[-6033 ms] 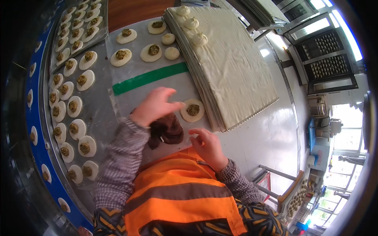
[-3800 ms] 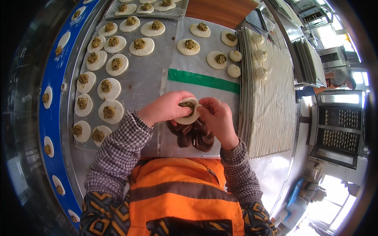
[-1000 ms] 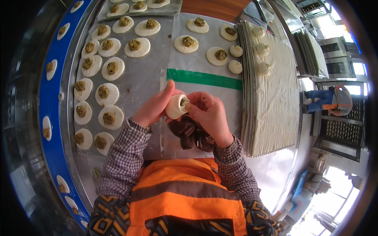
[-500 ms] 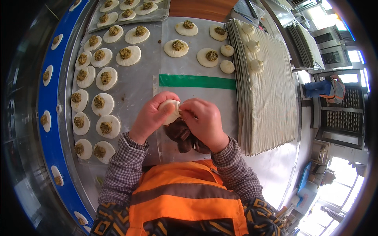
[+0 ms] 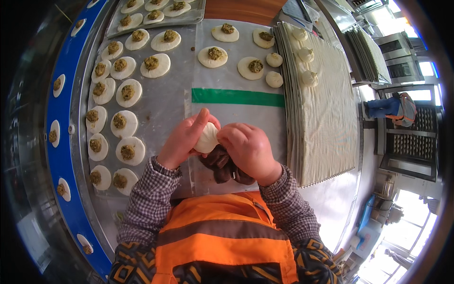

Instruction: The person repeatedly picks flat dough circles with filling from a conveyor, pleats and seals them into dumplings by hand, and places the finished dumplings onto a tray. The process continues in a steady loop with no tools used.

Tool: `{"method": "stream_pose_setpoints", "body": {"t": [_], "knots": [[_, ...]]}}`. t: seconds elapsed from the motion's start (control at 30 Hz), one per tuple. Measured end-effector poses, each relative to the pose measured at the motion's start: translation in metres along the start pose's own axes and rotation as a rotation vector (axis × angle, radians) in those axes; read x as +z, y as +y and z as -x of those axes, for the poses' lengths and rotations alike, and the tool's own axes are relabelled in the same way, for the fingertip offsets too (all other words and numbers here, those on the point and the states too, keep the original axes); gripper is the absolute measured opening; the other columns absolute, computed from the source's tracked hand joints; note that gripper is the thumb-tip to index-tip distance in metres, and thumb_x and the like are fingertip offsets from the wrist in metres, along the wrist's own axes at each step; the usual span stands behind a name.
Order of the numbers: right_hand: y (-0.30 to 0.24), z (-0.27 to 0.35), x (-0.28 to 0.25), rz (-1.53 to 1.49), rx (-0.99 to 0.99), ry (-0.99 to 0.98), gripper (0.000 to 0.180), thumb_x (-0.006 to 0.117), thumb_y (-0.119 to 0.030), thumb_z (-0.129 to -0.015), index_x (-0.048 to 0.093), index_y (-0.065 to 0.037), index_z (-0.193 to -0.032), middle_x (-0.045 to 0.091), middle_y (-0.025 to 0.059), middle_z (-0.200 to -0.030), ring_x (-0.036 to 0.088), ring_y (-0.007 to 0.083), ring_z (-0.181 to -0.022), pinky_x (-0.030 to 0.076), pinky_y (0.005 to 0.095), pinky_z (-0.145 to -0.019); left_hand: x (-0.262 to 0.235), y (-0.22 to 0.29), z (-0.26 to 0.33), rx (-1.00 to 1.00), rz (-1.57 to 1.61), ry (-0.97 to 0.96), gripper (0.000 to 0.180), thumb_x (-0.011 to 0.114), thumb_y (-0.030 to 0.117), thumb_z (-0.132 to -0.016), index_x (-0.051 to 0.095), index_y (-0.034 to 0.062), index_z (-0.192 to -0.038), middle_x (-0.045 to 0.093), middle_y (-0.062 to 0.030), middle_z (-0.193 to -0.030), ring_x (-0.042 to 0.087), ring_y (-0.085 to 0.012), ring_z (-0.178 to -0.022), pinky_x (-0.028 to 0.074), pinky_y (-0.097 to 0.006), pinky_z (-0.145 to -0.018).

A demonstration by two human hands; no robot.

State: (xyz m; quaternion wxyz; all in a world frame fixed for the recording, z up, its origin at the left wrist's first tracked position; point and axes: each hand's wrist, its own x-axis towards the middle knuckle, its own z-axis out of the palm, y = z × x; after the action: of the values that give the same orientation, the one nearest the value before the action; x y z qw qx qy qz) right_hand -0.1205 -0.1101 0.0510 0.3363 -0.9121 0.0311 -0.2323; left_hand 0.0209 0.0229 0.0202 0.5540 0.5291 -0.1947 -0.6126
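Now the dough piece is pinched nearly shut, its filling no longer visible as it was a second ago. Left hand cups it from beneath, fingers curled around it; right hand grips its other side, fingertips pressing the seam. It sits just below the green strip. Beyond that strip lie filled dough rounds; right of it, stacked cloth-lined trays.

Bright, even light fills the scene, strongest from the blown-out windows at the lower right. The steel tabletop shows soft sheen rather than hard glare, and shadows under the hands are faint. Focus is sharp at the centre (the fisheye bends straight edges heavily toward the rim), and the corners fall to black.
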Motion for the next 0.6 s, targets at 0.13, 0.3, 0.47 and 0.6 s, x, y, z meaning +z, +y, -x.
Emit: {"method": "stream_pose_setpoints", "body": {"t": [0.13, 0.3, 0.47, 0.6], "knots": [[-0.003, -0.002, -0.005, -0.060, 0.148, -0.052, 0.014, 0.068, -0.004, -0.079, 0.063, -0.003, -0.093, 0.065, 0.0138, -0.082, 0.064, 0.0330, -0.072, 0.052, 0.0402, -0.062, 0.017, -0.008, -0.013, 0.378, -0.084, 0.177, 0.061, 0.036, 0.060, -0.100, 0.061, 0.0048, -0.107, 0.062, -0.0011, -0.093, 0.060, -0.0088, -0.081, 0.049, -0.023, -0.071], [-0.008, -0.002, -0.001, -0.167, 0.246, 0.011, 0.022, 0.068, -0.006, -0.079, 0.061, -0.002, -0.099, 0.064, 0.0141, -0.081, 0.064, 0.0335, -0.073, 0.052, 0.0395, -0.061, 0.026, -0.014, -0.014, 0.388, 0.006, 0.302, 0.055, 0.042, 0.057, -0.100, 0.061, 0.0062, -0.090, 0.061, -0.0011, -0.082, 0.060, -0.0071, -0.074, 0.048, -0.022, -0.067], [-0.007, 0.000, 0.005, 0.028, 0.049, -0.021, 0.021, 0.068, -0.007, -0.080, 0.060, -0.003, -0.098, 0.065, 0.0127, -0.085, 0.064, 0.0331, -0.071, 0.054, 0.0378, -0.061, 0.020, -0.012, -0.019, 0.244, 0.270, 0.234, 0.057, 0.041, 0.058, -0.099, 0.060, 0.0062, -0.087, 0.059, -0.0011, -0.073, 0.059, -0.0078, -0.064, 0.048, -0.021, -0.056], [0.001, -0.001, -0.006, 0.091, -0.048, -0.114, 0.024, 0.070, -0.007, -0.078, 0.062, -0.004, -0.101, 0.064, 0.0126, -0.085, 0.064, 0.0325, -0.072, 0.054, 0.0379, -0.062, 0.014, -0.010, -0.031, 0.011, 0.394, 0.065, 0.063, 0.038, 0.065, -0.096, 0.060, 0.0065, -0.087, 0.060, -0.0025, -0.071, 0.060, -0.0114, -0.055, 0.050, -0.024, -0.046]]}}
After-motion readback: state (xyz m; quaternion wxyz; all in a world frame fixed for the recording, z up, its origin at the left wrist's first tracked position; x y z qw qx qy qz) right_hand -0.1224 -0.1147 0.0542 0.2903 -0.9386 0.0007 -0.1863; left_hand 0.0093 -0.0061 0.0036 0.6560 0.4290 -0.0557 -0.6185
